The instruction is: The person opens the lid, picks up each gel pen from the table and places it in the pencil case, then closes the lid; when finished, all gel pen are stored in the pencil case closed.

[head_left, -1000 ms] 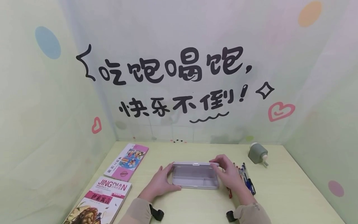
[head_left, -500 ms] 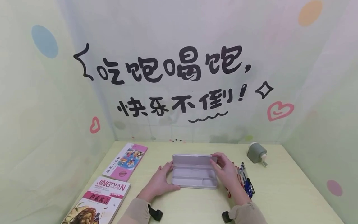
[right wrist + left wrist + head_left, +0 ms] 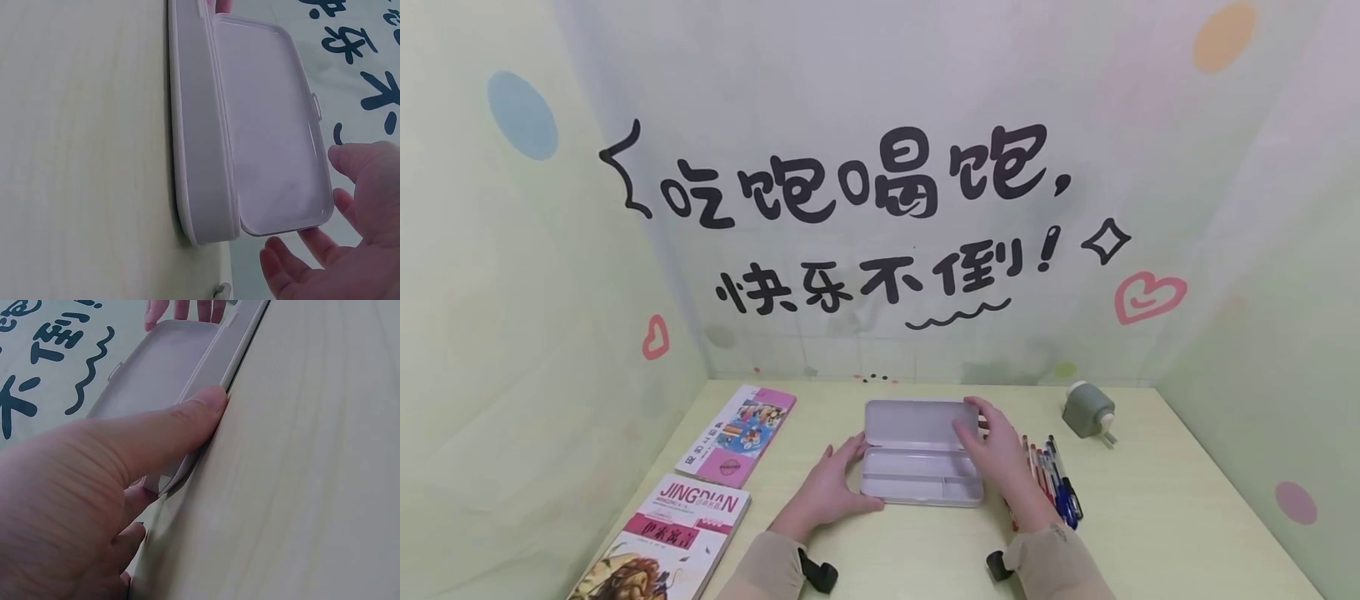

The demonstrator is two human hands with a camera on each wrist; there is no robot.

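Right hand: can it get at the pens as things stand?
Probably yes. The pens lie on the table just beside the right hand, nothing seen on top of them, though its forearm hides part of some. It would likely need to leave the case lid first.

smooth plastic case (image 3: 922,461) with a soft sheen, matt wood-grained desk (image 3: 917,554), smooth paper books (image 3: 683,537), shiny plastic pens (image 3: 1062,492), matt cloth sleeves (image 3: 766,568), creased cloth-like backdrop (image 3: 850,350)
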